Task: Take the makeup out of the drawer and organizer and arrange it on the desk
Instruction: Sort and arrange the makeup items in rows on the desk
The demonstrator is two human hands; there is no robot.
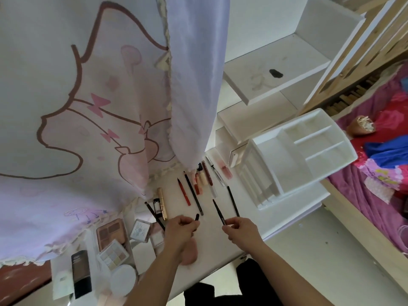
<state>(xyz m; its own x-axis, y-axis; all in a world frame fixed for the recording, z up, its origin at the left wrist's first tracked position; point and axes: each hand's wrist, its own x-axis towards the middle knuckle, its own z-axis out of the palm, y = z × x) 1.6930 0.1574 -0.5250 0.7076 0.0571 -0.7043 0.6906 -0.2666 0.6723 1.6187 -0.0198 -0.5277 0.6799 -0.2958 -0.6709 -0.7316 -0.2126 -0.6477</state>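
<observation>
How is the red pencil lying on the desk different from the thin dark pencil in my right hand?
The red pencil is bright red and lies flat on the white desk, touched by no hand. The thin dark pencil is brownish black with pale lettering and is pinched in the right hand, its tip pointing away. Red lies in the row; dark is not set down. Both are slim, pointed sticks.

Both bare forearms reach forward over the surface (220,250), side by side. The left hand (183,228) is curled, its fingertips pinching a small black cap (197,216). The right hand (241,228), just beside it, pinches the near end of a thin dark eyeliner pencil (219,214) between thumb and forefinger.
</observation>
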